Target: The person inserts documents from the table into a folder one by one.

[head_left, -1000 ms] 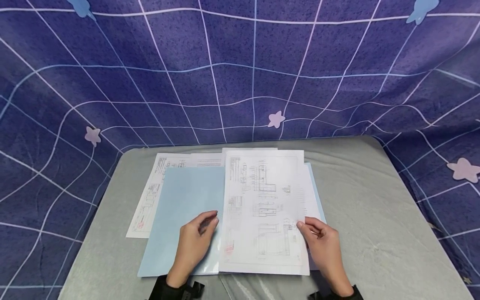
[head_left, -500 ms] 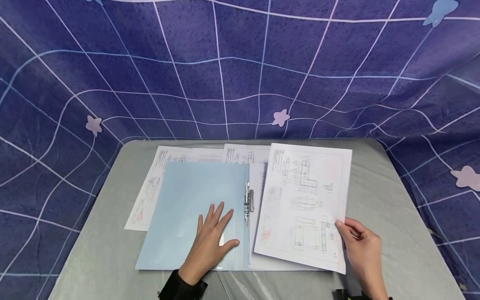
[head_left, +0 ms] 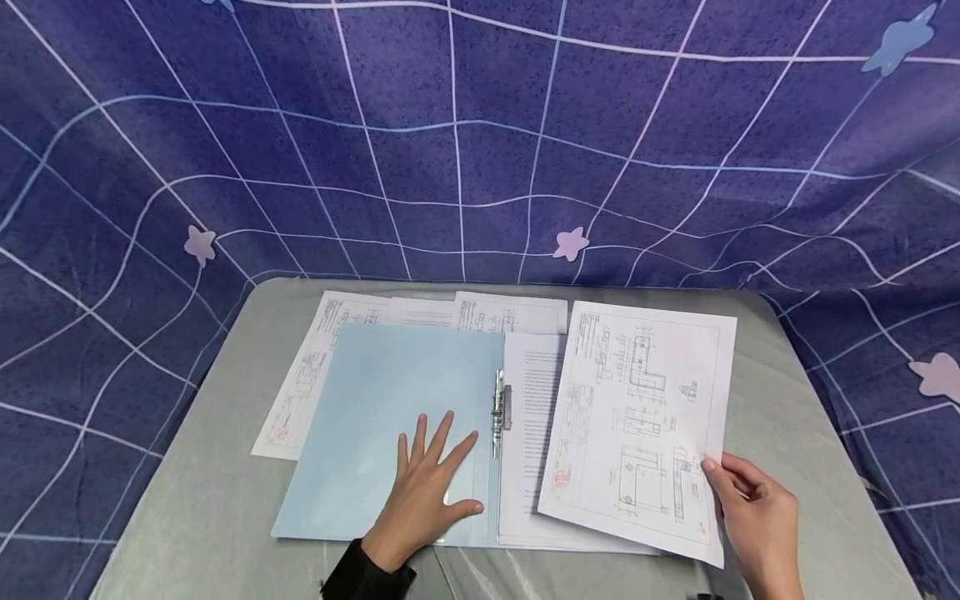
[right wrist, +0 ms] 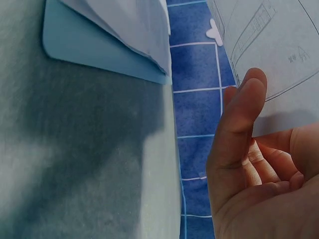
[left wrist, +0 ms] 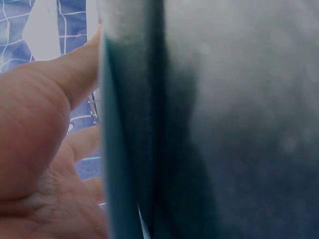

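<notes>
A light blue folder [head_left: 390, 392] lies spread on the table, its metal clip [head_left: 499, 408] bare along the spine. My left hand [head_left: 423, 492] rests on the folder's left cover with fingers straight and spread. Between thumb and fingers my right hand [head_left: 757, 508] pinches the right edge of a drawing sheet [head_left: 645, 417], printed with line drawings and a red stamp. The sheet is tilted and overlaps the right part of the folder. Under it, a stack of text pages [head_left: 525, 467] lies on the folder's right side. In the right wrist view the sheet [right wrist: 284, 50] hangs above the table.
Behind the folder, more printed sheets stick out: a drawing [head_left: 288, 408] at the left and another paper [head_left: 540, 308] at the back. The grey cloth-covered table [head_left: 810, 417] ends at a blue patterned curtain [head_left: 480, 167].
My right hand has drawn the drawing sheet rightward off the folder's spine, uncovering the clip and text pages. My left hand has gone from half-curled above the folder to flat on its cover.
</notes>
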Motion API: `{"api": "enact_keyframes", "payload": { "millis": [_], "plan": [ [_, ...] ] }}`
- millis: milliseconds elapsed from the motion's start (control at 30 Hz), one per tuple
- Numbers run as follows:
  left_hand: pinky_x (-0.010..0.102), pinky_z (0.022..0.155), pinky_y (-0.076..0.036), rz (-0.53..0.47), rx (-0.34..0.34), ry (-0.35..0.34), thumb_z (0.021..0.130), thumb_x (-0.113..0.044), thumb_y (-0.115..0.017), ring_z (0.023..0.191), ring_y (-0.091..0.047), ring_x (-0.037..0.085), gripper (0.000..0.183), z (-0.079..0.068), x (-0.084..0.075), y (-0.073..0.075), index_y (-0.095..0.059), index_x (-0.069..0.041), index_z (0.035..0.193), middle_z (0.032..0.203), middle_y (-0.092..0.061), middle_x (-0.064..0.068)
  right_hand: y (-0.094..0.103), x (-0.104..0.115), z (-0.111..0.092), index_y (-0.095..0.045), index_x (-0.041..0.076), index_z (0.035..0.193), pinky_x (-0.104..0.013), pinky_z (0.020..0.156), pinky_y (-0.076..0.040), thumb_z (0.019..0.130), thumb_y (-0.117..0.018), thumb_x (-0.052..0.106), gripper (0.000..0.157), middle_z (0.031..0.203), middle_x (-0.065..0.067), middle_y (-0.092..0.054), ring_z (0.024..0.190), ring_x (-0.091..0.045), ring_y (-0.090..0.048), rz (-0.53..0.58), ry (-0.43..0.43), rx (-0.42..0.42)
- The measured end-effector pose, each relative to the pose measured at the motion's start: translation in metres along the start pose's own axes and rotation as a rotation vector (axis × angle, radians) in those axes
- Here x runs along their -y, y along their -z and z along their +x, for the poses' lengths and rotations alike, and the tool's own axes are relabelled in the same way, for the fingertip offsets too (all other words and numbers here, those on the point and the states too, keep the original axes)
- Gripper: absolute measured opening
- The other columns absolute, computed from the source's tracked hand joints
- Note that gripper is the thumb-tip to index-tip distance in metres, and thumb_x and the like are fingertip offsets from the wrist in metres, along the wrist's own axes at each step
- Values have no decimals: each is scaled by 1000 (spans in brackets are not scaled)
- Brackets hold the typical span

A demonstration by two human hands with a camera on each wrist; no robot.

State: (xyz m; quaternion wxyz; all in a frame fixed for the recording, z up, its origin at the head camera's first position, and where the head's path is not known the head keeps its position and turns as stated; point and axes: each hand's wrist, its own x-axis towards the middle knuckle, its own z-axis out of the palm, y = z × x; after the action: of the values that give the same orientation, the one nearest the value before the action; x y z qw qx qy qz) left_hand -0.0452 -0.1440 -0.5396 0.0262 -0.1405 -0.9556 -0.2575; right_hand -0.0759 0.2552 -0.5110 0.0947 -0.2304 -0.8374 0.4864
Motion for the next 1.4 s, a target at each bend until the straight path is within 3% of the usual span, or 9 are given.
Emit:
{"api": "enact_keyframes", "payload": {
  "millis": [367,800,1000,1400],
  "plan": [
    [72,117,1,-21,29,21,77,-47,-86,153,-5,53,87,2,1,2,-53,-17,152,168,-23,20,-2,-4,0,-75,-2,116,-21,49,-51,97,-74,19,29,77,5,-74,59,-4,-65,-35,-10,0],
    [76,113,-3,-41,43,56,74,-40,-90,152,-7,55,85,3,1,2,-57,-13,148,166,-26,23,-21,0,-1,-76,-1,113,-22,49,-50,96,-75,15,23,89,-13,-76,60,-8,-64,-116,73,63],
    [76,114,-2,-40,44,55,75,-41,-89,152,-6,55,85,3,1,2,-57,-13,148,166,-25,23,-34,3,0,-77,0,111,-22,50,-48,96,-74,12,19,88,-12,-75,62,-10,-63,-175,130,97],
    [77,113,-3,-43,32,36,74,-41,-90,152,-6,55,86,4,0,2,-57,-13,148,166,-26,23,-51,13,-3,-78,-1,105,-21,51,-47,94,-76,9,16,84,-11,-75,62,-10,-62,-160,180,159]
  ]
}}
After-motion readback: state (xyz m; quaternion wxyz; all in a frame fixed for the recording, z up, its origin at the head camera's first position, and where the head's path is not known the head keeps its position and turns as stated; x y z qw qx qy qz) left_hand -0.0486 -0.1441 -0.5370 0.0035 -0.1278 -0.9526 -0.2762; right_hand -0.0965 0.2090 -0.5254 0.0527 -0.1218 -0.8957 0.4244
